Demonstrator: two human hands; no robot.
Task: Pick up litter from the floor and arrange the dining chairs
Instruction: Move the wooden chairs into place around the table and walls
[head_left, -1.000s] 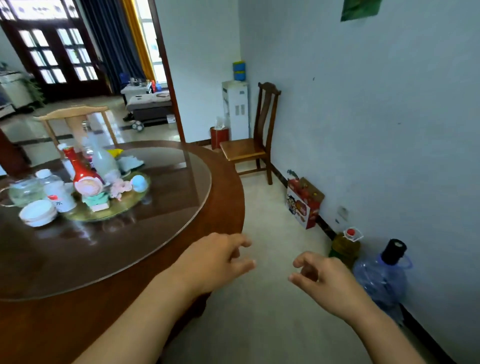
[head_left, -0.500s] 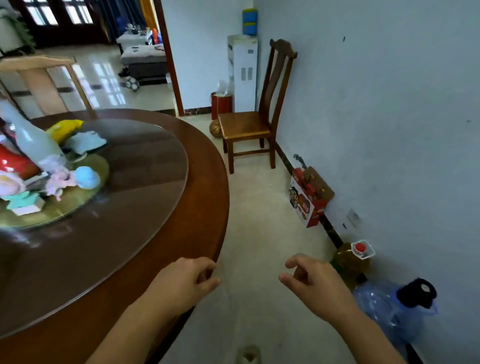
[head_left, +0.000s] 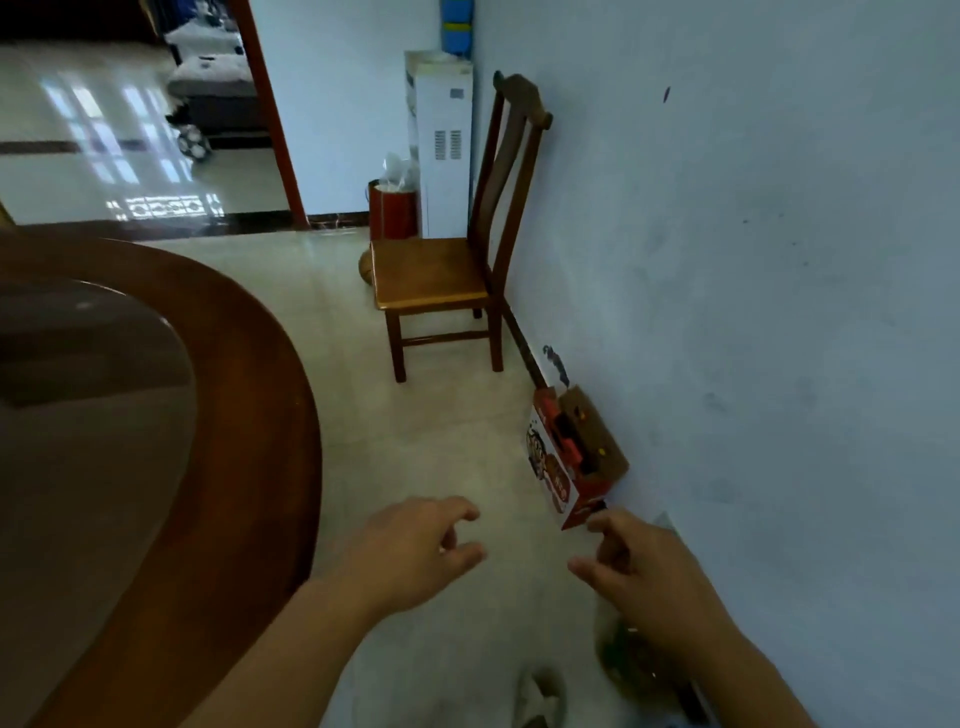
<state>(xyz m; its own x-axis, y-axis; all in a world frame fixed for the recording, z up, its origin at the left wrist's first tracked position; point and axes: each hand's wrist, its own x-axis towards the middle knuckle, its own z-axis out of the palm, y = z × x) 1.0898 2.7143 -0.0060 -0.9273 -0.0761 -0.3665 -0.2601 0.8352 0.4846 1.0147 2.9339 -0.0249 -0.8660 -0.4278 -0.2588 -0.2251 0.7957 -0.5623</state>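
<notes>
Walking along the table (head_left: 249, 415) toward the chair (head_left: 436, 275), left hand (head_left: 410, 551) and right hand (head_left: 639, 566) loose, holding nothing; next probably gripping its back.

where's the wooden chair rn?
Head view, upper centre-right: the wooden chair stands with its back against the right wall, in front of the white water dispenser, beyond the cardboard box.

Both arms extended forward. Left hand (head_left: 410, 551) and right hand (head_left: 636, 571) palms down, fingers loosely curled, holding nothing.
</notes>
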